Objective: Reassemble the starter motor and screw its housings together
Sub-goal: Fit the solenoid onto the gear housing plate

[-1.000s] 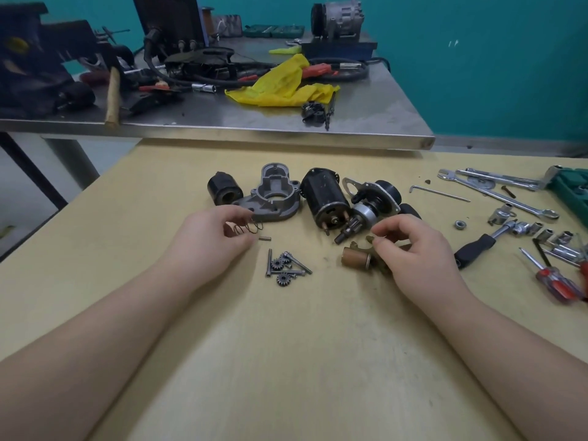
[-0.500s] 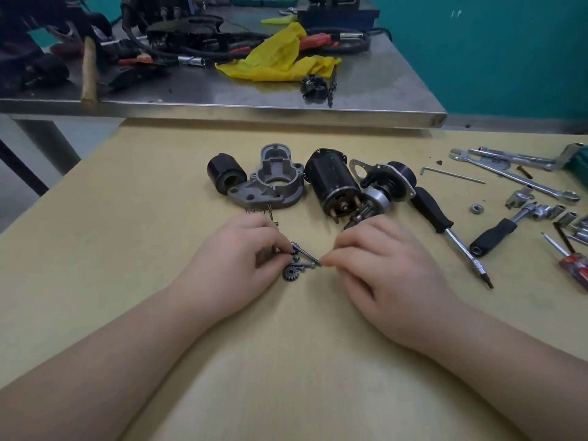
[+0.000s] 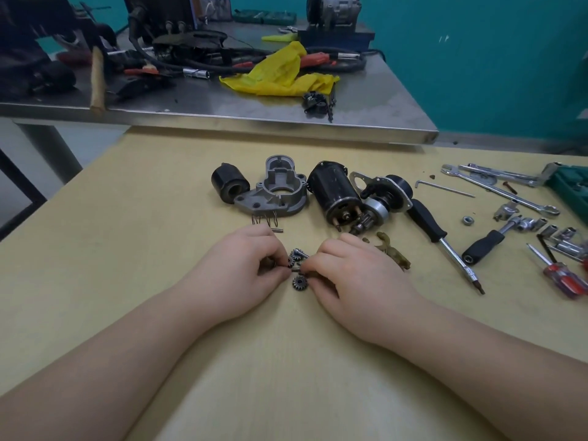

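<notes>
The starter motor lies in pieces on the yellow table: a black cap (image 3: 229,183), a grey nose housing (image 3: 276,193), the black motor body (image 3: 336,193) and the solenoid with its pinion (image 3: 378,202). Below them my left hand (image 3: 241,261) and my right hand (image 3: 356,275) meet over a cluster of small gears and bolts (image 3: 297,259). Fingertips of both hands pinch small dark parts there; what exactly each holds is hidden by the fingers. One small gear (image 3: 299,283) lies free between the hands. A spring (image 3: 264,220) and a pin (image 3: 276,230) lie just above my left hand.
A brown fork lever (image 3: 393,249) lies right of my right hand. A black-handled driver (image 3: 445,240), wrenches (image 3: 502,189), sockets (image 3: 534,226), a nut (image 3: 467,220) and a red screwdriver (image 3: 560,275) fill the right side. A cluttered steel bench (image 3: 366,122) stands behind.
My left hand left the spring and my right hand left the brown lever; both came together over the small gears and bolts. The camera view shifted.
</notes>
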